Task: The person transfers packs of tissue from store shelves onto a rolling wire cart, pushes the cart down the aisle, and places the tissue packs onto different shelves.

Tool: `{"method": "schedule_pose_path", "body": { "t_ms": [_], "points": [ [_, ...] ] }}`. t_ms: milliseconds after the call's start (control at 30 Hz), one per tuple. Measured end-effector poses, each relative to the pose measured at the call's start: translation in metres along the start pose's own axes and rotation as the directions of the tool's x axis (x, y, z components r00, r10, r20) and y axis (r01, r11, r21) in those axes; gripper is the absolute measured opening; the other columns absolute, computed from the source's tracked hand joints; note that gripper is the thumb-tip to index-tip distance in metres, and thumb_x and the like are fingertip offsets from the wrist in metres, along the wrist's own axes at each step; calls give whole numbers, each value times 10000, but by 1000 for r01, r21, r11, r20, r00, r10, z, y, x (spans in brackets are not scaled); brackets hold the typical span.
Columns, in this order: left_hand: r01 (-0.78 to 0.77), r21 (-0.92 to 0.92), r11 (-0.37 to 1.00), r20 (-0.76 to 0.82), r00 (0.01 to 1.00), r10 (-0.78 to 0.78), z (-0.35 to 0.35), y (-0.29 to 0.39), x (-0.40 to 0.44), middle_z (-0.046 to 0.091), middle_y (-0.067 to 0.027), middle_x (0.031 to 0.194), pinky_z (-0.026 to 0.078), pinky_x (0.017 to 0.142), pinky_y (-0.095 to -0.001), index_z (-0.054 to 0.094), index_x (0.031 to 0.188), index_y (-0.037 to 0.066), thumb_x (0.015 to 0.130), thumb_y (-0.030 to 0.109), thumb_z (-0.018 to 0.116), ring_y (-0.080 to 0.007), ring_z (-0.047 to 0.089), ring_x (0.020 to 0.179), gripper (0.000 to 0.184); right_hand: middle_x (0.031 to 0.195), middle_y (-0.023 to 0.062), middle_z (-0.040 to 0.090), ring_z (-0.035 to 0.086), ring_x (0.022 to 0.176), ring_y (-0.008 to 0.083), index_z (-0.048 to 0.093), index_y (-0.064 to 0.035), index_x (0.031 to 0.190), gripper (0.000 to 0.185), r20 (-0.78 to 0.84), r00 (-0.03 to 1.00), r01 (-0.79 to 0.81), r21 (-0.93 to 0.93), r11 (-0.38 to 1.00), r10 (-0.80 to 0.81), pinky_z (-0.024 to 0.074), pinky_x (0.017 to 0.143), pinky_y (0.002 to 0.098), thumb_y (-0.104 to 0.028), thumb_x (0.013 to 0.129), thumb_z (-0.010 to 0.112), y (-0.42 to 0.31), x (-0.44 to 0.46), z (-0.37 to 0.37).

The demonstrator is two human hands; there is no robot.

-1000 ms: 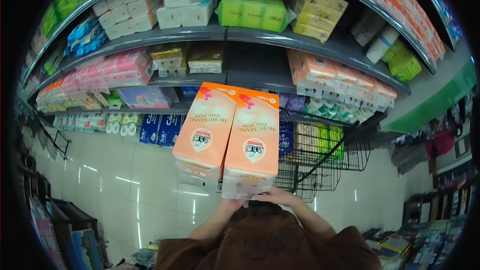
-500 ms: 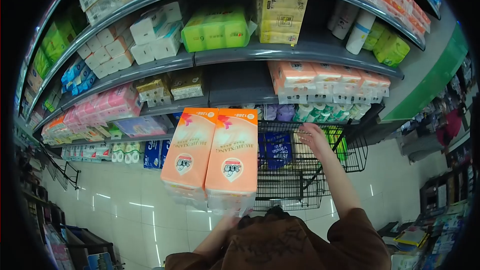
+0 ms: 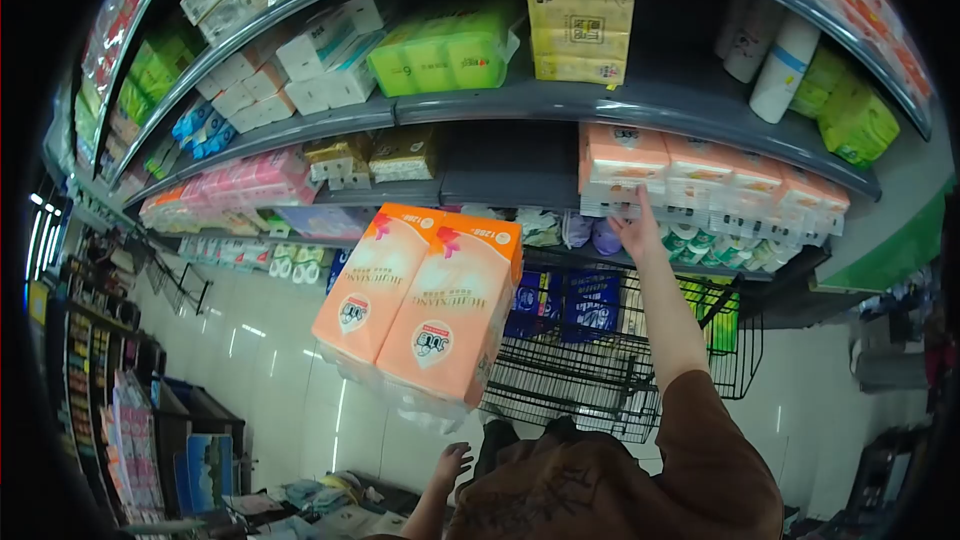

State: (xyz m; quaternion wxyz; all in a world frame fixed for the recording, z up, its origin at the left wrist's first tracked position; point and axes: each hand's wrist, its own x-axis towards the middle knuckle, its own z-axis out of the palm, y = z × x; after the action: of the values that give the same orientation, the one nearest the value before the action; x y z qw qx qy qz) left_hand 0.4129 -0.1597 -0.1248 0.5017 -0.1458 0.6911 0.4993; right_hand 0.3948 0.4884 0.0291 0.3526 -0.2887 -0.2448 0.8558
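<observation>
My right hand (image 3: 636, 225) reaches up to the shelf, fingers stretched at the lower front edge of a peach-coloured tissue pack (image 3: 625, 155), by its clear wrap. Whether the fingertips touch it I cannot tell. My left hand (image 3: 453, 462) is low, near my body, with fingers loosely curled and apart and nothing visible in them. Just beyond it is a large orange tissue bundle (image 3: 440, 315) of two packs side by side, with loose clear plastic at its near end. What supports the bundle is hidden.
A black wire shopping cart (image 3: 570, 380) stands before the shelf, under my right arm. The shelf edge (image 3: 480, 105) above holds a green tissue pack (image 3: 445, 55) and a yellow pack (image 3: 580, 25). Blue packs (image 3: 590, 300) are low behind the cart.
My right hand has gone from above the cart up to the peach pack on the shelf. My left hand now shows clear of the orange bundle, which appears turned and shifted slightly left.
</observation>
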Motion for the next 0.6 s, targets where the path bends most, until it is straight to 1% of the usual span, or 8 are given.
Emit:
{"method": "schedule_pose_path", "body": {
  "t_ms": [100,167,233,267,367,500,567,600],
  "points": [
    [60,-25,998,-136,989,-63,6,-41,-5,600,-103,1249,507,883,-392,524,1300,45,959,230,484,-264,617,1071,390,1401,85,422,398,1289,262,444,-186,1368,627,-30,997,72,45,996,-71,301,1098,470,-440,870,727,2,13,6],
    [100,-91,991,-143,983,-112,10,-58,-6,598,-100,1261,508,875,-391,529,1295,45,959,222,493,-263,615,1067,382,1297,71,519,454,1248,208,488,-136,1303,509,-4,990,139,36,990,-139,332,1082,441,-380,910,701,2,12,11],
    [127,-136,982,-140,979,-146,17,-64,-16,599,-97,1260,509,870,-390,531,1294,46,959,219,499,-259,615,1065,378,1175,45,588,534,1100,170,535,-77,1238,389,41,967,252,6,968,-252,389,990,377,-308,949,654,-1,22,13],
    [118,-87,989,-129,983,-129,22,-64,-16,600,-96,1263,504,879,-386,530,1295,50,969,234,511,-258,614,1067,374,1115,31,622,574,1026,152,558,-48,1206,334,60,949,309,-6,951,-308,418,944,345,-272,969,631,0,25,12],
    [34,-10,999,-98,995,-35,46,-36,-22,600,-96,1264,497,879,-384,534,1292,55,979,256,520,-254,614,1058,373,1077,29,611,577,1001,165,551,-24,1159,336,41,952,306,-172,936,-304,409,993,321,-280,962,647,3,19,11],
    [-156,196,968,206,972,115,86,23,-25,583,-60,1278,467,945,-349,534,1309,79,1003,269,526,-209,593,1131,360,973,31,631,567,886,120,623,10,1043,271,116,931,366,-290,884,-347,451,810,284,-253,978,617,6,-33,31],
    [-267,175,948,370,910,188,131,91,-68,571,-60,1297,457,979,-344,532,1315,78,1017,265,512,-195,569,1172,352,915,22,640,561,841,111,640,15,994,273,206,905,425,-366,828,-373,444,792,274,-256,982,610,-6,-74,50],
    [-270,61,961,431,875,219,150,112,-74,562,-68,1308,457,994,-352,526,1315,75,1017,264,514,-203,562,1186,352,910,24,645,562,838,106,643,16,985,275,226,903,429,-396,812,-366,442,792,267,-256,984,607,-9,-92,59]
  ]
}}
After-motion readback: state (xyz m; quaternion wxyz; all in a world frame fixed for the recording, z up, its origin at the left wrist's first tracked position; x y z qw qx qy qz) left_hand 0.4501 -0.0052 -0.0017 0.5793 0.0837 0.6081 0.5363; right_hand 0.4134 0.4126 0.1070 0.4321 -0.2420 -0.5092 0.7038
